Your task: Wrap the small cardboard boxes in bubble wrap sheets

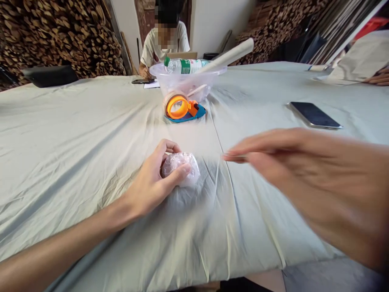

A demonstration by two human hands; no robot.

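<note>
A small bundle in clear bubble wrap (194,172) rests on the cloth-covered table (121,134). My left hand (158,174) is closed around its left side, thumb on top and fingers behind. To the right of the bundle, my right hand (298,162) hangs above the cloth, blurred by motion. Its thumb and fingertips are pressed together, and what they hold, if anything, is too small and smeared to name. Beyond the bundle lies an orange and blue tape dispenser (182,108) with a roll of tape on it.
Behind the dispenser stands a clear plastic basin (188,83) holding a green-labelled bottle (185,65) and a white roll (231,54). A phone (314,114) lies at the right, a black case (51,76) far left. A person (165,44) sits opposite; another person's hand (379,77) shows far right.
</note>
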